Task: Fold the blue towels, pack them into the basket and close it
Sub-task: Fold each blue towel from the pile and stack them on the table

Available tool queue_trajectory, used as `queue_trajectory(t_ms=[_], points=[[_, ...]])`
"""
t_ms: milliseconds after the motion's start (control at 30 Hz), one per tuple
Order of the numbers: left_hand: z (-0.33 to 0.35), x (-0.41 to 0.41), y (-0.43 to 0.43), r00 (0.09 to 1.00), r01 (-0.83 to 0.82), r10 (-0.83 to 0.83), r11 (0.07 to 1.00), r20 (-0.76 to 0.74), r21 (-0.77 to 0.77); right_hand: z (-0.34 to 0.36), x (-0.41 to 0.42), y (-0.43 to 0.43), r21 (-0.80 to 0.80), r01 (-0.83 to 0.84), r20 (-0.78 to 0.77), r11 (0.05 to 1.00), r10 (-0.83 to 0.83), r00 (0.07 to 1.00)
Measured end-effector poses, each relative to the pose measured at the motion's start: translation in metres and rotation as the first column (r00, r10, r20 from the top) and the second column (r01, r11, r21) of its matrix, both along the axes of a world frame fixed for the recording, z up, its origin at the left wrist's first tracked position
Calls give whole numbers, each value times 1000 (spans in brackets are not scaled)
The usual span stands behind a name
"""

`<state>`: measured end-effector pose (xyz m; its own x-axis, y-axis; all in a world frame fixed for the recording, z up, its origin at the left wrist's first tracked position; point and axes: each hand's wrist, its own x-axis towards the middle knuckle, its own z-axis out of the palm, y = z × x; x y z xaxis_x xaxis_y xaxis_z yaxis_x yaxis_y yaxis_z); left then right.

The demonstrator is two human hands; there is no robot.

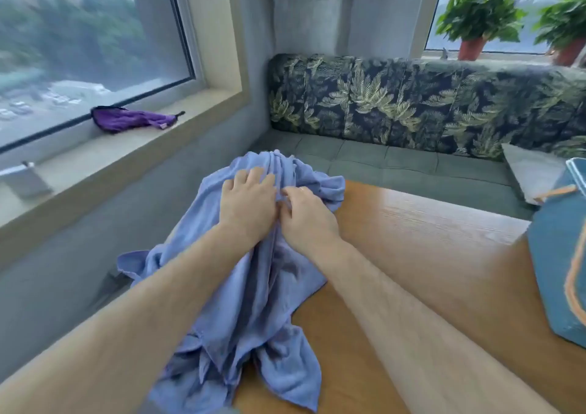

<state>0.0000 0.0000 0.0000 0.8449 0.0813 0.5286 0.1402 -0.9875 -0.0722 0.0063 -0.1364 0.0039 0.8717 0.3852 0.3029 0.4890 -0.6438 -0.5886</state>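
Wooden table (412,239), window corner; leaf-print sofa (412,106) beyond the fingertips.
Crumpled blue towel (253,302) under both hands: left hand (247,206) fingers near-straight, resting on it; right hand (306,215) fingers curled, pinching a fold. Teal basket (558,271) well right.

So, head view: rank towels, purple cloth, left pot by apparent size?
1. towels
2. purple cloth
3. left pot
The towels are nearest the camera and the pot farthest, so real sizes are unsure.

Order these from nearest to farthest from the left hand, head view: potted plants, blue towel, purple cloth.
1. blue towel, under the left hand
2. purple cloth, left windowsill
3. potted plants, far right sill
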Motion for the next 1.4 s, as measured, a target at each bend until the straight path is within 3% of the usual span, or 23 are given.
queue_trajectory(t_ms=[100, 167, 267, 400, 533, 767, 900, 1033, 1100, 1167, 1267, 1400], points=[[9, 11, 5, 996, -67, 67, 998, -54, 10, -5, 19, 12, 65, 9, -67, 998, -5, 998], [15, 12, 3, 981, -96, 96, 995, -170, 10, -7, 26, 18, 53, 22, -165, 998, -13, 986], [23, 8, -3, 974, -79, 58, 993, -220, -89, -5, 31, 24, 101, 83, -291, 991, -50, 956], [28, -5, -7, 996, 27, -53, 953, -78, -303, -13, 40, 28, 93, 258, -432, 962, -194, 881], [30, -32, -13, 988, 150, -149, 920, 30, -363, -13, 41, 19, 267, 283, -565, 921, -88, 820], [47, -67, -48, 922, 382, -348, 758, 169, -528, 24, -12, -52, 553, 397, -435, 732, -153, 887], [49, -82, -107, 863, 493, -470, 703, 185, -512, 31, -53, -138, 533, 467, -323, 706, -340, 883], [14, -101, -174, 743, 615, -660, 609, 110, -501, 17, -86, -220, 414, 592, -277, 692, -523, 806], [-17, -110, -202, 704, 572, -710, 579, -15, -581, -8, -103, -253, 330, 667, -281, 668, -605, 745], [-44, -119, -224, 683, 453, -711, 593, -167, -666, -39, -127, -273, 321, 678, -374, 661, -569, 732], [-72, -120, -232, 718, 357, -669, 590, -191, -725, -77, -155, -285, 269, 679, -499, 683, -504, 704], [-94, -101, -233, 770, 211, -544, 710, -332, -672, -108, -165, -293, 253, 682, -434, 686, -550, 714]])
